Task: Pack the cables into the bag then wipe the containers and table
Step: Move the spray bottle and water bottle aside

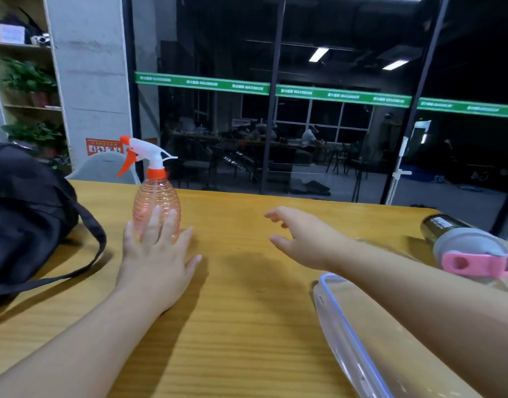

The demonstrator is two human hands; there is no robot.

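An orange-tinted spray bottle (156, 196) with a white and orange trigger stands upright on the wooden table (241, 326). My left hand (158, 254) lies just in front of it, fingers spread, fingertips overlapping the bottle's base and holding nothing. My right hand (301, 239) hovers open over the table's middle, fingers curled loosely toward the bottle. A black bag (25, 214) sits at the left, its strap looping across the table. A clear container with a blue-rimmed lid (344, 340) lies under my right forearm. No cables are visible.
A bottle with a grey lid and pink strap (471, 245) lies on its side at the right edge. A grey chair back (103, 168) stands behind the table's far edge. Glass walls and a shelf with plants are beyond.
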